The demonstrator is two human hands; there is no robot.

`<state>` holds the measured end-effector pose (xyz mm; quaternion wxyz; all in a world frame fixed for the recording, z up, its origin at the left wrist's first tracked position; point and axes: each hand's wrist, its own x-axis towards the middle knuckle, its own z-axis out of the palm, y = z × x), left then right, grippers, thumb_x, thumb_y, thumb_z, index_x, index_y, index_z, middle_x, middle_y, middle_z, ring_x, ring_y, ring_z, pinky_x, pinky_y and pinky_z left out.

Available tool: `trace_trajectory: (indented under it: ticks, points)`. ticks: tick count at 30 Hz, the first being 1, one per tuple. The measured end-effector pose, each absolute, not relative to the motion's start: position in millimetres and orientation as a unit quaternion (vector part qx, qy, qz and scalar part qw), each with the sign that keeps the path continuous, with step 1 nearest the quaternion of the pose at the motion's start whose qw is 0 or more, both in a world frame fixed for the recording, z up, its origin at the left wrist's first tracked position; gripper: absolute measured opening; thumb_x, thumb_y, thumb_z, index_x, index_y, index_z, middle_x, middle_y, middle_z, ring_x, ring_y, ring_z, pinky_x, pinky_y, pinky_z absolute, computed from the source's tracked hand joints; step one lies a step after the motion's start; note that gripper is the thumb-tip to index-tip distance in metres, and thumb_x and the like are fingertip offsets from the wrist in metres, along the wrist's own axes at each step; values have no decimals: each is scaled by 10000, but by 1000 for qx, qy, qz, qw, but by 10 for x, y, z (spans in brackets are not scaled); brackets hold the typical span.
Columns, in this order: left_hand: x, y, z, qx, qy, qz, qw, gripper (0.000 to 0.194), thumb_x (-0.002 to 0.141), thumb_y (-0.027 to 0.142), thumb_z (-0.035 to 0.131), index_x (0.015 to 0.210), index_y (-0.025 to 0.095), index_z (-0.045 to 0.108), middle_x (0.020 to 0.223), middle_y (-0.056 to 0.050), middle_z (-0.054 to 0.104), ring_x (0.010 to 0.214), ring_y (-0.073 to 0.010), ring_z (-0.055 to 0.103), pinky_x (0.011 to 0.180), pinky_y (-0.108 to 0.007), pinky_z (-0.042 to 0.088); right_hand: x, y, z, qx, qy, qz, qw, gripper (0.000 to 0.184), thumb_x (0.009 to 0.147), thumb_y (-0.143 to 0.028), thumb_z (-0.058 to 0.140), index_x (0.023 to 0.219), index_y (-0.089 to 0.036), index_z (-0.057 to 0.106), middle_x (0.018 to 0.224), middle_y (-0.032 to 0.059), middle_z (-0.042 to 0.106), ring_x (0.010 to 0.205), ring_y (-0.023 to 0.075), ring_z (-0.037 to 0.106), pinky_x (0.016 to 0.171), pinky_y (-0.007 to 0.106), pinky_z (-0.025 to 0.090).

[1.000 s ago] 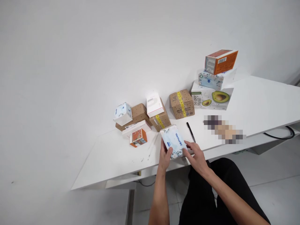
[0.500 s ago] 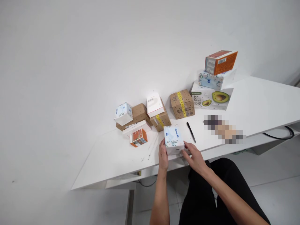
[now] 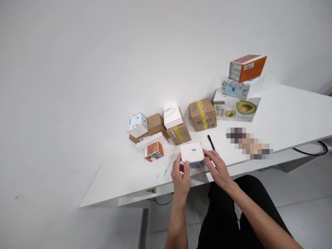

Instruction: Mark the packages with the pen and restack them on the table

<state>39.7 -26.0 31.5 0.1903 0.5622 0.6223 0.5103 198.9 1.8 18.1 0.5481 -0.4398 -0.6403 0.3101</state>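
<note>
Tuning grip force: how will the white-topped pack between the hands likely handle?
The pack likely gives when squeezed: its corners look rounded, unlike the crisp-edged small orange box. Unlikely to roll, given its blocky shape and broad, flattish top. Perhaps slick if that smooth-looking top is film; the material can't be confirmed.

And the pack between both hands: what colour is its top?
The pack's top is white with a blue mark (head view).
</note>
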Motion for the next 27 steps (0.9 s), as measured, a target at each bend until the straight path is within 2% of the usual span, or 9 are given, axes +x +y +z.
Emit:
trace_trajectory:
  ticks: [3, 6, 8, 11, 14, 20, 23, 25, 27]
  points:
    - [405, -239, 305, 591, 631, 488, 120, 508, 907, 388, 515, 1368, 199, 415, 1221, -137, 564, 814, -161, 578, 742, -314, 503, 2053, 134, 148, -455, -644, 300, 536, 341, 946, -382, 413, 1159, -217, 623, 1025, 90, 621, 907, 197, 625, 768, 328, 520]
    - [413, -217, 342, 635, 609, 474, 24, 459, 901, 318, 530, 1332, 190, 439, 1256, -155, 502, 1099, -233, 527, 902, -384, 473, 2187, 364, 102, -545, -641, 224, 492, 331, 914, -399, 451, 1092, -182, 627, 947, 98, 634, 758, 195, 630, 696, 338, 511]
    - [432, -200, 372, 656, 589, 470, -41, 382, 891, 283, 544, 1256, 176, 505, 1263, -164, 474, 1206, -262, 460, 977, -433, 433, 2282, 540, 73, -636, -650, 172, 380, 342, 887, -398, 491, 1086, -147, 609, 924, 125, 642, 707, 216, 631, 654, 356, 493]
    - [491, -161, 391, 678, 563, 459, -112, 300, 875, 251, 563, 1164, 169, 572, 1243, -165, 489, 1202, -274, 462, 994, -467, 420, 2366, 740, 33, -710, -661, 163, 179, 330, 862, -382, 527, 1042, -116, 604, 910, 185, 668, 750, 282, 656, 631, 372, 467]
    - [579, -100, 371, 707, 532, 443, -141, 278, 866, 236, 572, 1133, 165, 599, 1191, -160, 553, 1184, -287, 487, 1003, -485, 414, 2377, 818, -11, -716, -658, 197, 125, 247, 859, -318, 507, 941, -118, 627, 864, 208, 690, 786, 304, 667, 644, 373, 454]
    - [760, 33, 306, 739, 517, 412, -132, 341, 879, 231, 561, 1211, 155, 582, 1179, -150, 618, 1198, -293, 503, 1014, -470, 417, 2513, 809, -15, -686, -661, 241, 186, 235, 839, -311, 517, 659, -182, 595, 679, 102, 686, 674, 222, 648, 617, 308, 444]
    - [831, 71, 303, 741, 520, 404, -134, 347, 888, 244, 550, 1225, 171, 586, 1190, -140, 628, 1199, -295, 513, 1015, -465, 414, 2651, 776, 112, -620, -584, 363, 377, 290, 839, -418, 533, 664, -188, 561, 581, 33, 640, 480, 139, 537, 506, 267, 412]
    - [865, 80, 305, 737, 521, 411, -131, 344, 891, 257, 547, 1224, 185, 596, 1191, -132, 634, 1189, -298, 526, 1013, -464, 416, 2709, 739, 256, -529, -491, 455, 522, 308, 785, -482, 606, 726, -184, 559, 612, 18, 646, 419, 96, 459, 443, 244, 376]
    - [885, 80, 305, 729, 525, 422, -122, 338, 891, 266, 548, 1215, 192, 607, 1183, -126, 641, 1183, -300, 535, 1011, -461, 420, 2713, 691, 433, -450, -428, 507, 597, 330, 724, -481, 684, 826, -188, 569, 709, 23, 675, 442, 82, 473, 445, 234, 391]
